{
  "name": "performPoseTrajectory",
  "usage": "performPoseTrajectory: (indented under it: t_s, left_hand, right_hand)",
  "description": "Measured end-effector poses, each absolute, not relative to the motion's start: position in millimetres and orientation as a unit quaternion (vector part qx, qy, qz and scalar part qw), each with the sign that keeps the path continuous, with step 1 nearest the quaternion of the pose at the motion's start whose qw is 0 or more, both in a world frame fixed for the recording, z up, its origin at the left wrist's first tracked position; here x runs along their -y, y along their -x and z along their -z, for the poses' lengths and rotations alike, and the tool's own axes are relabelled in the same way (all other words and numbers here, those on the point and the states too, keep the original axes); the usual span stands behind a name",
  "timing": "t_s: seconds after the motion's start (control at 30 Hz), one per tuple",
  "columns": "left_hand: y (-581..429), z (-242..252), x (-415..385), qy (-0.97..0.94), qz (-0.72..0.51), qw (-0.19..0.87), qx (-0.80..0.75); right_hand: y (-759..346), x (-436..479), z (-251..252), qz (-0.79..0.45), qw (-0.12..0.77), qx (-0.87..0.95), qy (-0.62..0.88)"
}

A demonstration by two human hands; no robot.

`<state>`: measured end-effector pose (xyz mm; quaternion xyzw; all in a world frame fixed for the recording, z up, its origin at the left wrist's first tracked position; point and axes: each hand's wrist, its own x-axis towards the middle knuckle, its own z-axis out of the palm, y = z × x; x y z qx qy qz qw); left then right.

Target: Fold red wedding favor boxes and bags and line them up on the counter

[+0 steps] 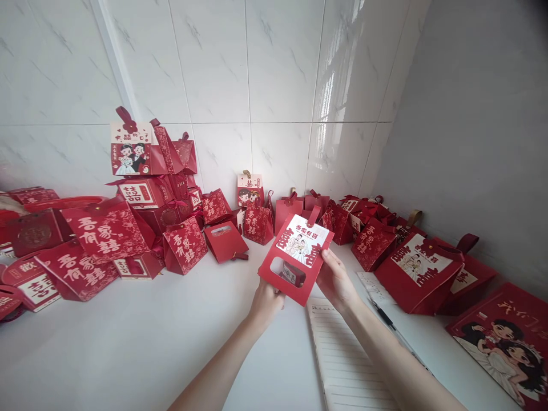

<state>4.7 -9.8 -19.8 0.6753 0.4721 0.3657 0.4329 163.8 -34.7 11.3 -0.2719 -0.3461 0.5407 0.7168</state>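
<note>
A red wedding favor box (295, 257) is held up over the white table between my two hands. Its front carries a white label with a printed couple, and a clear window low down shows a small item inside. A ribbon loop stands at its top. My left hand (266, 299) grips the box from below at its lower left edge, with the fingers partly hidden behind it. Along the right edge, my right hand (336, 277) is closed with the thumb on the front. Beneath my right forearm lies a lined notebook (338, 354).
Red boxes (141, 228) are piled at the left, and several more stand along the tiled wall (278, 68). At the right are a large red box (417, 271), a pen (387, 319), a paper slip (374, 287) and a red printed bag (496, 342).
</note>
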Motion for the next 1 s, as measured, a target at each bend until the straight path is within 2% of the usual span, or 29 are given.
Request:
performPoseTrajectory:
  t_s: [1.0]
  left_hand:
    - [-4.9, 11.7, 13.0, -0.676, -0.378, 0.451, -0.444]
  right_hand:
    - [-162.9, 36.1, -14.5, -0.534, 0.716, 0.346, 0.289]
